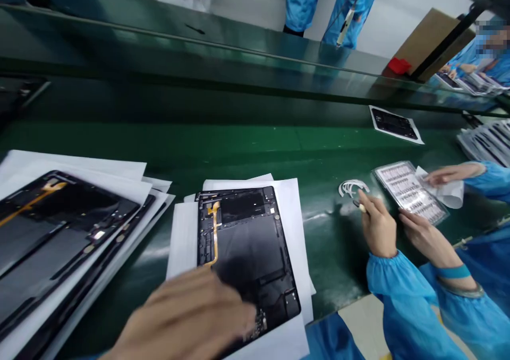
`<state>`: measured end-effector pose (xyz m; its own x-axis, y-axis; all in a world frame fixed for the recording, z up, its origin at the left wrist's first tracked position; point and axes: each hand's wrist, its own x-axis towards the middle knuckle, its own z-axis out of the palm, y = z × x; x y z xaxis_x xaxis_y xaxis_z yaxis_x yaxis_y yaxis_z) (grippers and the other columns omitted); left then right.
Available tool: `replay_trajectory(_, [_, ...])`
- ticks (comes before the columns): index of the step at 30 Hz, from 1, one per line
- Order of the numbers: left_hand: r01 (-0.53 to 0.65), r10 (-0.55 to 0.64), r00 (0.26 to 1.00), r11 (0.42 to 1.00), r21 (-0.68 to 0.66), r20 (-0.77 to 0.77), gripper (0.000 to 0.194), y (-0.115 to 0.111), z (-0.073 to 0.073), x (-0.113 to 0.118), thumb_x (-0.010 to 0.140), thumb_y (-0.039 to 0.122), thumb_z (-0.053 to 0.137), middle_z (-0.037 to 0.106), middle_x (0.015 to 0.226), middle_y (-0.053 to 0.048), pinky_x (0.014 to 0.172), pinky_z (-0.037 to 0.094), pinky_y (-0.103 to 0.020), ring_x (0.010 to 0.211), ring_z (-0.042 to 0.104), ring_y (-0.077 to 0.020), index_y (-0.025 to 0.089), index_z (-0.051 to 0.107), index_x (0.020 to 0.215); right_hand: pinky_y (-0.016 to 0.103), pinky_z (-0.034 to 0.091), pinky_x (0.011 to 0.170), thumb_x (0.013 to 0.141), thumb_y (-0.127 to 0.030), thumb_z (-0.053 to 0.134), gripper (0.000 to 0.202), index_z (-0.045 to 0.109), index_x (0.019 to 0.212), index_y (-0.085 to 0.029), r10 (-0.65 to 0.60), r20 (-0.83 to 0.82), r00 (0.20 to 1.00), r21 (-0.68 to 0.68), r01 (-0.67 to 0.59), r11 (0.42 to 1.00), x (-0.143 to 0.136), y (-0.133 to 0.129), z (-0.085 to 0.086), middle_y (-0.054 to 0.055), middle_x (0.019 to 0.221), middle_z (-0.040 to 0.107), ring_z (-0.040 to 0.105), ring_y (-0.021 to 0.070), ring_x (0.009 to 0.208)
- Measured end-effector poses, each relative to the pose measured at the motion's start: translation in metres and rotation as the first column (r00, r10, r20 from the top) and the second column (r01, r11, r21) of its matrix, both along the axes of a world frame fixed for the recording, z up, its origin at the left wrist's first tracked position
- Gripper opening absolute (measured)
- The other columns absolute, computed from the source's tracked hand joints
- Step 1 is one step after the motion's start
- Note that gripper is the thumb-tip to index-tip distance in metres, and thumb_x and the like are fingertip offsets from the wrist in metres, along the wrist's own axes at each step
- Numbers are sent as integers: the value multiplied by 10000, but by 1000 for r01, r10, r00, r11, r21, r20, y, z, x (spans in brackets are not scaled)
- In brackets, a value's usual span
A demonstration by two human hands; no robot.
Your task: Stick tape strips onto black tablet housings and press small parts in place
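Observation:
My left hand [191,317] reaches in from the bottom edge, smeared by motion, with its back toward me. It is over the lower part of an opened tablet housing [247,243], and its fingertips are too blurred to show whether they hold anything. The black housing shows an orange flex cable [215,232] along its left side and small parts near my fingers. White paper sheets [297,227] lie under the housing. My right hand is not in view.
At left, opened housings [95,216] are stacked between paper sheets. On the right, a co-worker's hands [378,224] are near curved white strips [353,186] and a sheet of small parts [412,190]. Another person's hand [452,174] touches white paper. A raised shelf [247,57] runs behind.

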<state>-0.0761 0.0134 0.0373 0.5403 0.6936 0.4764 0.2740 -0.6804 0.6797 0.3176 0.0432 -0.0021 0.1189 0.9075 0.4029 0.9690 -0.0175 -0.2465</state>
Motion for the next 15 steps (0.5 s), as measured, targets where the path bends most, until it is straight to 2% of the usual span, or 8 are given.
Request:
replay_trajectory(3, [-86, 96, 991, 990, -109, 91, 107, 36, 12, 11, 845, 164, 696, 693, 823, -8, 598, 542, -225, 698, 647, -137, 242, 721, 914, 407, 524, 840, 904, -169, 467, 374, 635, 1238, -150, -37, 26, 999, 58, 36, 998, -19, -3, 19, 150, 1131, 672, 660, 280, 983])
replay_trajectory(5, [-143, 169, 978, 971, -192, 123, 49, 50, 9, 18, 824, 165, 724, 654, 819, -4, 657, 534, -221, 724, 632, -120, 211, 722, 843, 384, 522, 860, 897, -194, 522, 308, 671, 1166, -177, 137, -142, 980, 45, -132, 990, -51, 0, 32, 125, 1097, 688, 662, 262, 988])
replay_trajectory(6, [-154, 188, 974, 960, -234, 130, 37, 55, 6, 20, 818, 164, 731, 639, 825, -4, 691, 530, -225, 743, 626, -116, 199, 723, 826, 357, 526, 853, 888, -198, 550, 269, 687, 1119, -200, 261, -262, 929, -7, -273, 962, -70, 2, 38, 101, 1068, 698, 669, 240, 968])
replay_trajectory(8, [-170, 220, 965, 939, -300, 144, 29, 59, -2, 23, 808, 161, 741, 623, 850, -7, 756, 520, -242, 782, 616, -115, 183, 724, 807, 300, 541, 785, 871, -215, 604, 211, 702, 1058, -220, 416, -507, 755, -160, -557, 815, -111, 8, 47, 65, 986, 711, 681, 198, 886])
replay_trajectory(10, [-177, 244, 957, 921, -348, 160, 28, 60, -8, 25, 809, 180, 744, 619, 867, -12, 799, 510, -263, 799, 607, -117, 178, 724, 789, 250, 537, 666, 849, -266, 663, 159, 711, 992, -216, 412, -664, 624, -252, -705, 663, -146, 14, 51, 38, 876, 700, 667, 159, 755])
replay_trajectory(11, [-173, 248, 954, 913, -370, 166, 50, 61, -9, 26, 816, 202, 740, 620, 868, -13, 805, 508, -270, 795, 603, -117, 178, 722, 776, 233, 521, 614, 835, -295, 688, 140, 715, 942, -210, 397, -709, 583, -262, -741, 619, -158, 17, 52, 25, 822, 685, 646, 142, 695])
replay_trajectory(13, [-150, 242, 954, 896, -419, 176, 92, 62, -9, 27, 830, 265, 730, 627, 860, -14, 803, 508, -277, 793, 599, -124, 181, 719, 793, 213, 479, 545, 818, -332, 712, 138, 707, 834, -195, 382, -762, 523, -238, -774, 587, -172, 24, 50, 5, 742, 648, 597, 116, 618])
replay_trajectory(15, [-155, 264, 949, 869, -469, 174, 198, 60, -9, 26, 833, 349, 721, 635, 907, -26, 816, 511, -289, 848, 602, -148, 190, 708, 950, 212, 451, 532, 827, -327, 705, 157, 690, 765, -183, 385, -789, 479, -195, -789, 583, -175, 30, 46, -2, 704, 620, 566, 107, 596])
